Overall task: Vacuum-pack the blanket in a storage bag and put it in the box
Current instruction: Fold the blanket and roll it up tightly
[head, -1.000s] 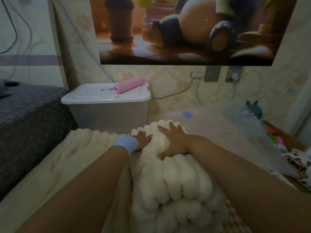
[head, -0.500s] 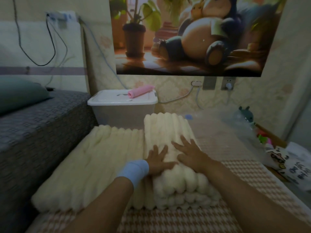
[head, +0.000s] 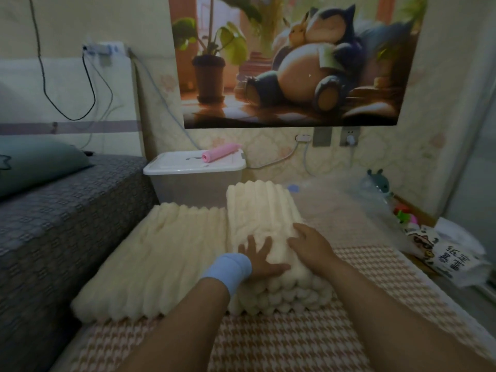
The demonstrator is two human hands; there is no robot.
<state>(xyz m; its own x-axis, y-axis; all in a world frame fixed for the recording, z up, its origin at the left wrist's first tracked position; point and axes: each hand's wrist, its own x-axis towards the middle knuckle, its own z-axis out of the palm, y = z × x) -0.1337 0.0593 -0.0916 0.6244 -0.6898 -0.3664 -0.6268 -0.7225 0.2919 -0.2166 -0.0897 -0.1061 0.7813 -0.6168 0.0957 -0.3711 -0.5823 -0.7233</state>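
Note:
A cream ribbed blanket (head: 171, 251) lies on a checked mat, its right part folded into a thick stack. My left hand (head: 259, 260), with a blue wristband, presses flat on the stack's left side with fingers spread. My right hand (head: 308, 244) rests on top of the stack near its front, fingers bent over the fabric. A clear plastic storage bag (head: 357, 202) lies crumpled behind and to the right of the blanket. The white-lidded storage box (head: 188, 170) stands shut against the wall behind the blanket, with a pink tube-shaped object (head: 220, 153) on its lid.
A grey bed (head: 59, 210) with a green pillow (head: 35, 162) runs along the left. Cables hang on the wall. A small teal toy (head: 379, 182), coloured bits and a printed packet (head: 442, 253) sit at the right. The checked mat (head: 295, 342) stretches toward me.
The view has pulled back and risen. Both hands have slid from the far end of the folded stack to its near end, still pressing on it.

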